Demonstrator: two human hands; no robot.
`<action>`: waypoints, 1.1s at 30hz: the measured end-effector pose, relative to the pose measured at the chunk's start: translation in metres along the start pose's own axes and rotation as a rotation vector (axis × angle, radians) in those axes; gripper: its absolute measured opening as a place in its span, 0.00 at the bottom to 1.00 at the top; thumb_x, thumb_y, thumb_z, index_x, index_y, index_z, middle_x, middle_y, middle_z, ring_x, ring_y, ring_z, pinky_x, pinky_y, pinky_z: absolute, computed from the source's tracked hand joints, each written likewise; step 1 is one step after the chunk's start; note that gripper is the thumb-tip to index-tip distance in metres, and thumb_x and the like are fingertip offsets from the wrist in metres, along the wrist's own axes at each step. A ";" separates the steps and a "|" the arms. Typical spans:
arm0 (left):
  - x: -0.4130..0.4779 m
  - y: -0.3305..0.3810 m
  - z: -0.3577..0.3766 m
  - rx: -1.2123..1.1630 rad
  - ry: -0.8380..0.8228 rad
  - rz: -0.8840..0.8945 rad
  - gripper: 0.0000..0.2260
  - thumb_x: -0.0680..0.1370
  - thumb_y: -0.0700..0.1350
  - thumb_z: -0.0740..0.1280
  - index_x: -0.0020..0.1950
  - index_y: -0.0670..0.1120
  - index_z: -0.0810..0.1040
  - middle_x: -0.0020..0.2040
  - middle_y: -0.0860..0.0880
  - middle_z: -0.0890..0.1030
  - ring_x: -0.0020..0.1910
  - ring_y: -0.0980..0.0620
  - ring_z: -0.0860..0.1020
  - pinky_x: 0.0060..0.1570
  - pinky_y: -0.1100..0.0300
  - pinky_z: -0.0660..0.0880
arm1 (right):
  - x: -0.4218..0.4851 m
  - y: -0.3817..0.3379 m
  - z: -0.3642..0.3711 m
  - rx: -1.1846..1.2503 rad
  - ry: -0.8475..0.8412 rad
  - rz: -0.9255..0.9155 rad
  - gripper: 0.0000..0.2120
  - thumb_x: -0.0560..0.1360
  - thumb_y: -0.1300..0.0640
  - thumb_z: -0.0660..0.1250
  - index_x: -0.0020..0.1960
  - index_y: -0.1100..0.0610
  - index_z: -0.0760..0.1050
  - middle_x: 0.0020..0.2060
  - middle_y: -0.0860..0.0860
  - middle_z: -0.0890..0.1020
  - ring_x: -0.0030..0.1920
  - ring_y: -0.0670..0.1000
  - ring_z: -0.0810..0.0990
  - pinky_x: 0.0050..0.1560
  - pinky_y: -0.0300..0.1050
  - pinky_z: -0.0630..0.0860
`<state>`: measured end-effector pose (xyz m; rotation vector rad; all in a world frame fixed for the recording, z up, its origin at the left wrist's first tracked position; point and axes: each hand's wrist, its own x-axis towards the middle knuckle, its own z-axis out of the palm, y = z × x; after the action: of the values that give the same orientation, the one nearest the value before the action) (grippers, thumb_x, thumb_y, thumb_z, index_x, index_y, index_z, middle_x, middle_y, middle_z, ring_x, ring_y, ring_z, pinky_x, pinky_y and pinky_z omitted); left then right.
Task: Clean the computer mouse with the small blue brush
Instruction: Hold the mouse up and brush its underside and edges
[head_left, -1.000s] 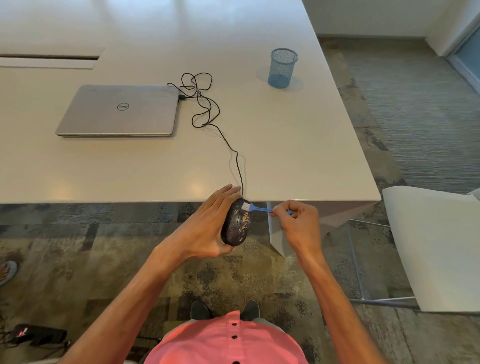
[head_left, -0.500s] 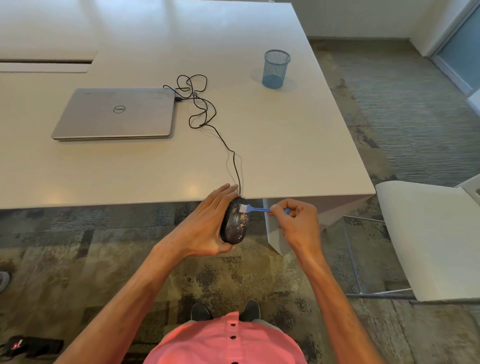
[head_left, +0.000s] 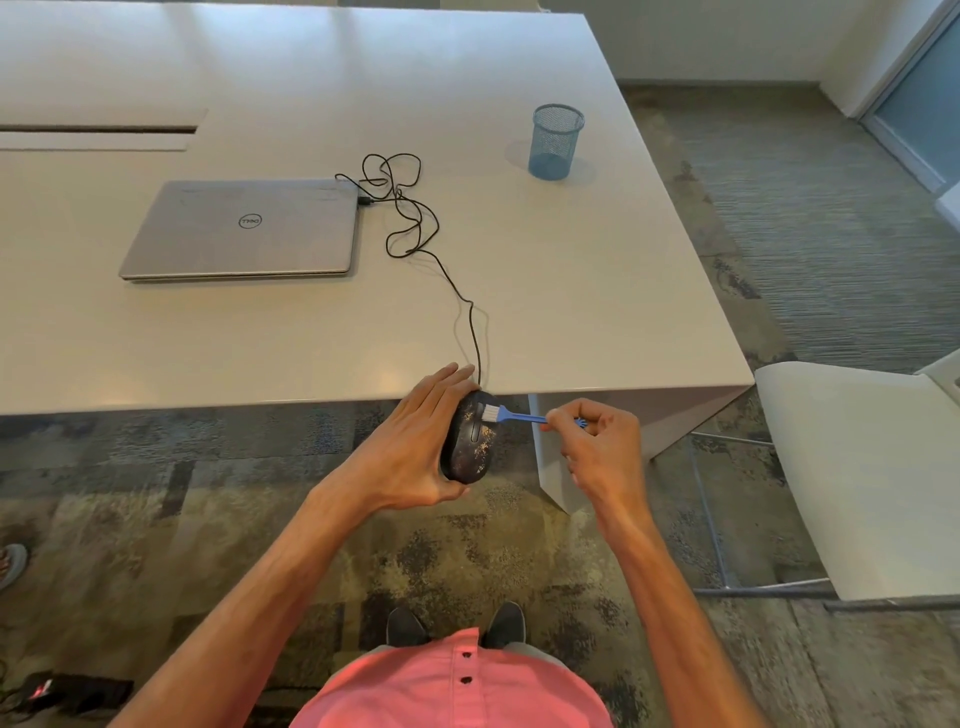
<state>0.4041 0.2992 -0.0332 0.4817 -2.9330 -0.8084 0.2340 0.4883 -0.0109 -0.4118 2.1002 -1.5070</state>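
Observation:
A black computer mouse (head_left: 471, 441), speckled with pale dust, is held in the air just off the table's front edge. My left hand (head_left: 415, 441) grips it from the left side. My right hand (head_left: 597, 447) pinches the handle of a small blue brush (head_left: 511, 415). The brush's white bristles rest on the upper part of the mouse. A black cable (head_left: 415, 234) runs from the mouse over the table to the laptop.
A closed silver laptop (head_left: 244, 228) lies on the white table (head_left: 571, 291). A blue mesh cup (head_left: 555, 140) stands at the back right. A white chair (head_left: 862, 478) is to the right of me. Patterned carpet lies below.
The view has shifted slightly. The mouse and both hands stay in nearly the same place, with the brush bristles still on the upper part of the mouse.

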 end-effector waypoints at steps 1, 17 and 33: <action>0.000 0.000 -0.001 -0.002 -0.003 0.003 0.58 0.70 0.64 0.82 0.91 0.48 0.54 0.92 0.51 0.53 0.92 0.53 0.45 0.91 0.45 0.51 | 0.000 0.000 0.002 0.004 -0.006 0.004 0.10 0.81 0.58 0.74 0.42 0.55 0.88 0.22 0.44 0.68 0.26 0.48 0.60 0.29 0.44 0.59; -0.004 -0.004 0.004 -0.012 -0.002 -0.013 0.59 0.70 0.63 0.83 0.91 0.49 0.53 0.92 0.52 0.52 0.92 0.54 0.44 0.91 0.46 0.49 | -0.006 0.006 0.004 -0.072 -0.013 -0.086 0.09 0.81 0.54 0.74 0.42 0.52 0.87 0.21 0.40 0.70 0.24 0.44 0.62 0.29 0.42 0.62; 0.002 -0.001 0.002 -0.030 0.007 -0.025 0.60 0.69 0.63 0.85 0.91 0.48 0.54 0.92 0.52 0.52 0.92 0.54 0.44 0.91 0.49 0.47 | -0.009 0.009 -0.003 -0.014 0.010 -0.095 0.10 0.82 0.57 0.74 0.42 0.53 0.87 0.22 0.42 0.69 0.25 0.46 0.61 0.29 0.43 0.60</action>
<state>0.4024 0.2987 -0.0352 0.5188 -2.9090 -0.8507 0.2402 0.4987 -0.0161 -0.5165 2.1265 -1.5513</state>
